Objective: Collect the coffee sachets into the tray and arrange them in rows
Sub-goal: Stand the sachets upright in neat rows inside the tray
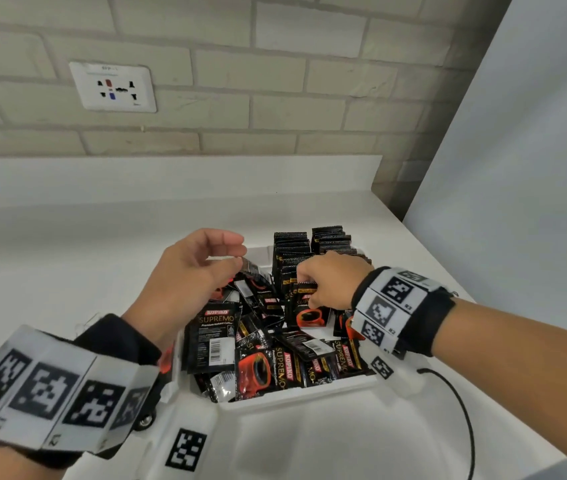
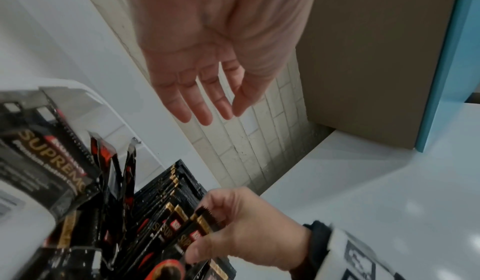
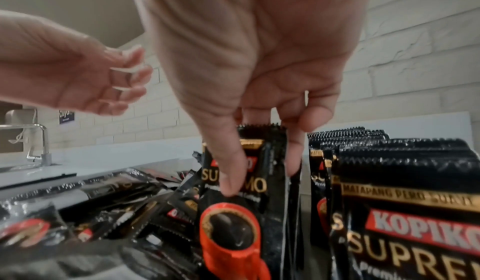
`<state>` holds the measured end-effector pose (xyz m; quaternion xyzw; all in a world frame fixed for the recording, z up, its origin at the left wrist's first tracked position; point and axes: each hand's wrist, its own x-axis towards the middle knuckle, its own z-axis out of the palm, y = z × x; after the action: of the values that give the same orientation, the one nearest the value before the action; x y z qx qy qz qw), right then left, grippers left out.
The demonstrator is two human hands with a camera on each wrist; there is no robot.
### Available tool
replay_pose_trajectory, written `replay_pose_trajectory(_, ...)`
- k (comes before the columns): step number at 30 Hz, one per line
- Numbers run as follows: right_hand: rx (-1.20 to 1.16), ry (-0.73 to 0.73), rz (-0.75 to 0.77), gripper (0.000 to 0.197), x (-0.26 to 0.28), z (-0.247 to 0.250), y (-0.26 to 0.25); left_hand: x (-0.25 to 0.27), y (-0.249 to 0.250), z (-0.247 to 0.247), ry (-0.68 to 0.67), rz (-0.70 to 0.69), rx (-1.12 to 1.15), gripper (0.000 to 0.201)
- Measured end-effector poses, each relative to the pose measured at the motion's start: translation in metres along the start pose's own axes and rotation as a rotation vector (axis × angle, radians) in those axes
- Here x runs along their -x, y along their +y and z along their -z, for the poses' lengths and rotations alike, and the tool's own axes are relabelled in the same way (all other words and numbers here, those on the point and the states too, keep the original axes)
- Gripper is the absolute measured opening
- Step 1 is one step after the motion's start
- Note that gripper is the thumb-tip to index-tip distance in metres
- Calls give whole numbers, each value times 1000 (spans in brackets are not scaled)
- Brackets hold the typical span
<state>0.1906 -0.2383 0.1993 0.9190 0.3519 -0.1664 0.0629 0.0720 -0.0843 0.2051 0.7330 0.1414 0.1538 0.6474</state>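
While right hand pinches sachets (two), tray

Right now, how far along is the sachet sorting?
Partway. Done: two upright rows stand at the tray's far right. In hand: the right hand pinches a small stack of sachets upright beside those rows; the left hand hovers empty. Left: a loose pile fills the near and left part of the tray. No sachets show on the counter.
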Motion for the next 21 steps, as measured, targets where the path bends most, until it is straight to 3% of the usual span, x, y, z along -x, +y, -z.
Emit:
replay_pose_trajectory(7,188,169,81,32,-4,-2,1,7,0,54,69,-30,-51,27)
replay_pose_trajectory(12,93,280,33,34,8,10,6,30,-24,95,44,83,-292,26)
replay_pose_trajectory(14,-7,317,18,33,21,16,9,46,-42,105,-82,143,-465,37)
replay_pose_trajectory(17,-214,316,27,30,44,18,13,68,-70,101,-320,200,-766,79)
replay_pose_trajectory(19,-337,295,44,25,60,14,13,75,-84,92,-348,164,-899,98)
replay_pose_trajectory(21,-446,286,42,24,72,5,13,75,-90,86,-288,149,-887,100)
